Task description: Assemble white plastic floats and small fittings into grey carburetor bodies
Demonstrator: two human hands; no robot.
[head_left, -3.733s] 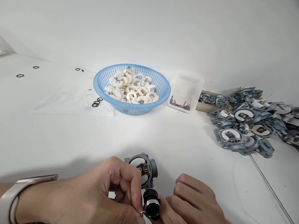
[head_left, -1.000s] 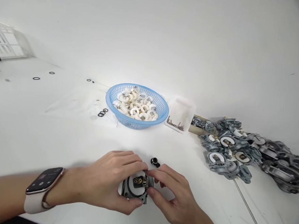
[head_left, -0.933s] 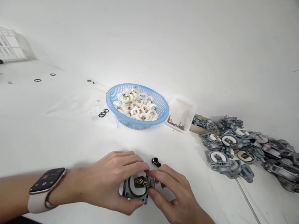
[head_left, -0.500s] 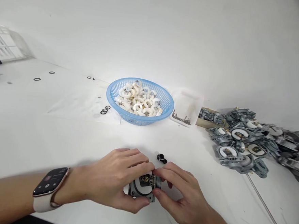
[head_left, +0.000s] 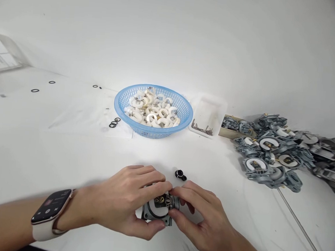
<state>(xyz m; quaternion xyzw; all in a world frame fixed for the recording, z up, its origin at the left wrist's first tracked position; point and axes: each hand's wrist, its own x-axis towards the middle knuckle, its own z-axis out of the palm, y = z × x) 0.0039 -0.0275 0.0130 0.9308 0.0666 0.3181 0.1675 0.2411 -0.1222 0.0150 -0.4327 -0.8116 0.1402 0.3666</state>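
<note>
Both the left hand (head_left: pixel 124 204) and right hand (head_left: pixel 203 220) are closed around the small grey metal part (head_left: pixel 158 211). It looks hard and heavy; hold its sides.

Both forearms are bare, no sleeves; the left wrist wears a smartwatch (head_left: pixel 48 208) with dark screen and pale band

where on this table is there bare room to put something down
Bare table runs wide between the left hand and the black rings. More lies between the basket and the black knob, and between the right hand and the rod. Crowded: the casting pile, pin tray and the part both hands hold.
</note>
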